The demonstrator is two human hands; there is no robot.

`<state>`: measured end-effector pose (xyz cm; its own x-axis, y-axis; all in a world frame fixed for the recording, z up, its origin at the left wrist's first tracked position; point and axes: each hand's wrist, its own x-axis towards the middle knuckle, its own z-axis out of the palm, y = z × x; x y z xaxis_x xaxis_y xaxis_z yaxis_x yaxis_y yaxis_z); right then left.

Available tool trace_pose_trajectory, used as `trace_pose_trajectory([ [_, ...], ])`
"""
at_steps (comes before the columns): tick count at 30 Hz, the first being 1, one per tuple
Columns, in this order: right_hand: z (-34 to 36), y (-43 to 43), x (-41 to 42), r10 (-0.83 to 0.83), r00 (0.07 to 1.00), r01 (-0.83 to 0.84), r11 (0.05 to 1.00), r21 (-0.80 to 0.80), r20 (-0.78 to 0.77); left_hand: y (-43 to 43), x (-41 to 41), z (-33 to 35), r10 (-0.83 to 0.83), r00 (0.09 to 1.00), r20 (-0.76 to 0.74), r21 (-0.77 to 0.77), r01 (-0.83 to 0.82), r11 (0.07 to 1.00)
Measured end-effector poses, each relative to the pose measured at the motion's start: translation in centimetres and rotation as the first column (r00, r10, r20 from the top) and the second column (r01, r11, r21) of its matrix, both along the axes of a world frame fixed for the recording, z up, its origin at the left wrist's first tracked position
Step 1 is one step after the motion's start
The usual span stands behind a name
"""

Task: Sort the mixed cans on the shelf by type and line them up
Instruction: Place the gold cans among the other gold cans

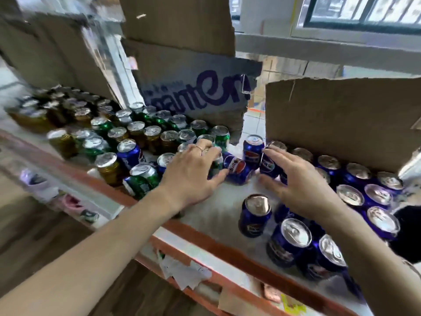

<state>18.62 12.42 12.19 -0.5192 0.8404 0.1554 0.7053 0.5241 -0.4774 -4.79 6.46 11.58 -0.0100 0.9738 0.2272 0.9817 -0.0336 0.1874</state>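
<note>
While looking down on the shelf (218, 208), log left hand (193, 169) at centre, spread and draped over a green can (217, 164), thumb tip against a tipped blue can (237, 167) lying on its side just toward 3 o'clock; enter as released, enclosing nothing. Note ring (199, 148) on one finger. Find right hand (293, 179) further toward 3 o'clock, fingers across the top of, and thumb below, an upright blue can (268, 165); cannot tell through the blur whether clasped or merely touched. Log blue cans (350, 195) massed upright from 3 to 5 o'clock, in front of a cardboard box (341, 115) at 2 o'clock. Log green cans (100, 126) and gold cans (68, 115) standing mixed from 9 to 10 o'clock, with a stray blue can (128, 151) among them. Mark printed cardboard sheet (193, 87) at 12 o'clock.
</note>
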Motion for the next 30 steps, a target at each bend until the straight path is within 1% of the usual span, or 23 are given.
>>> trace_pose_trajectory([
  [7, -0.2, -3.6, -11.0, 0.011, 1.0, -0.011, 1.0, -0.006, 0.027, -4.1, -11.2, -0.7, 0.065, 0.996, 0.059, 0.003, -0.065, 0.998],
  [12, -1.8, -5.8, -16.9, -0.026, 0.999, 0.027, 0.999, -0.022, 0.035, -6.6, -18.4, -2.3, 0.078, 0.989, 0.125, -0.01, -0.077, 0.997],
  [15, -2.3, -7.1, -19.8, -0.041, 0.998, 0.042, 0.999, -0.027, 0.037, -7.7, -21.6, -3.3, 0.079, 0.988, 0.129, -0.025, -0.076, 0.997],
  [22, -2.6, -9.9, -23.4, -0.111, 0.993, 0.112, 0.993, -0.028, 0.027, -8.5, -25.2, -4.5, 0.002, 0.99, 0.139, -0.036, 0.003, 0.999],
  [27, -2.8, -10.4, -23.8, -0.122, 0.991, 0.124, 0.992, -0.034, 0.062, -8.4, -25.5, -5.3, -0.016, 0.987, 0.162, -0.027, 0.02, 0.999],
  [30, -3.0, -10.2, -23.9, -0.121, 0.991, 0.124, 0.991, -0.045, 0.055, -8.3, -25.3, -5.7, -0.017, 0.985, 0.17, -0.055, 0.027, 0.998],
])
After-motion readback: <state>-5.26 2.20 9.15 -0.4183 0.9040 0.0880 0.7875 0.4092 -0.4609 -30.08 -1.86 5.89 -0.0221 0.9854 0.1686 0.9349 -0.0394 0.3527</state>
